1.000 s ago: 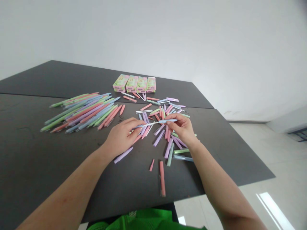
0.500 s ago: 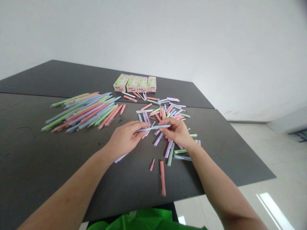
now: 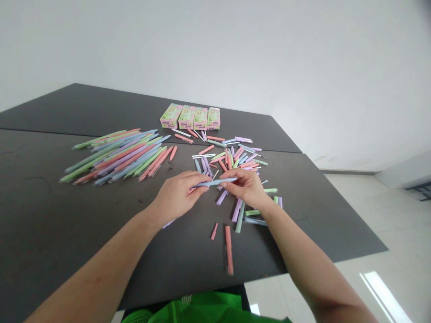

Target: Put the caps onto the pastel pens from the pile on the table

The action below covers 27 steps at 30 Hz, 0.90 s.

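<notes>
A light-blue pen (image 3: 215, 182) lies nearly level between my two hands, over the front of the scattered pen parts. My left hand (image 3: 177, 193) pinches its left part between thumb and fingers. My right hand (image 3: 246, 186) closes on its right part, whose pointed end shows past the fingertips. The two blue parts appear to meet near the middle of the pen. Behind and below the right hand lie loose purple, pink, green and blue pen parts (image 3: 238, 211). A lavender piece (image 3: 169, 223) is partly hidden under my left wrist.
A pile of pastel pens (image 3: 117, 157) lies on the left of the dark table (image 3: 67, 224). Several pink-green boxes (image 3: 171, 115) stand in a row behind the loose parts. A pink barrel (image 3: 229, 251) and a short pink piece (image 3: 214, 231) lie near the front edge.
The white gap between the two blue parts has closed as my right hand moved slightly left. My left hand has kept its hold.
</notes>
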Available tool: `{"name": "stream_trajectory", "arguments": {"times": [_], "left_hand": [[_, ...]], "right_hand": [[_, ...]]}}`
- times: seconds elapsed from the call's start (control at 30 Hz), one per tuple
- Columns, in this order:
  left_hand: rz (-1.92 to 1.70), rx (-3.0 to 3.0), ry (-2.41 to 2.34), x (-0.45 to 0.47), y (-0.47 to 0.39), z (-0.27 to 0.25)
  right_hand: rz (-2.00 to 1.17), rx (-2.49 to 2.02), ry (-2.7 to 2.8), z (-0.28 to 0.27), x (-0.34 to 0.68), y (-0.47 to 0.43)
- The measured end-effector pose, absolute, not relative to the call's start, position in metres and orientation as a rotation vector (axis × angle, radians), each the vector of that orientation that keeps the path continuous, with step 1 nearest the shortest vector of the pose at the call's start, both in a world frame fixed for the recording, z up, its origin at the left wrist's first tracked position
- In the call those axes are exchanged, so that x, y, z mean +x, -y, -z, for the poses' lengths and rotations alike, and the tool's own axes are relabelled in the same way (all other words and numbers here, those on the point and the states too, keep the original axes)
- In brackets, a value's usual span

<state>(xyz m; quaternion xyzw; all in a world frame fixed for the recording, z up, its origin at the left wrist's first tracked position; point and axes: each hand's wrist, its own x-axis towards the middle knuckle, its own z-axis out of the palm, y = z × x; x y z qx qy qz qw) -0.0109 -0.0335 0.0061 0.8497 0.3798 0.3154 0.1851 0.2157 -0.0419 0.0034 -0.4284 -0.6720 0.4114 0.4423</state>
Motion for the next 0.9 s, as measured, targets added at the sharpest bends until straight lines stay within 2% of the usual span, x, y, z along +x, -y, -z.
{"name": "stream_trajectory", "arguments": {"times": [0.9], "left_hand": [[-1.009, 2.449, -1.036, -0.007, 0.036, 0.005]], "right_hand": [[-1.139, -1.248, 1.701, 0.001, 0.207, 0.043]]}}
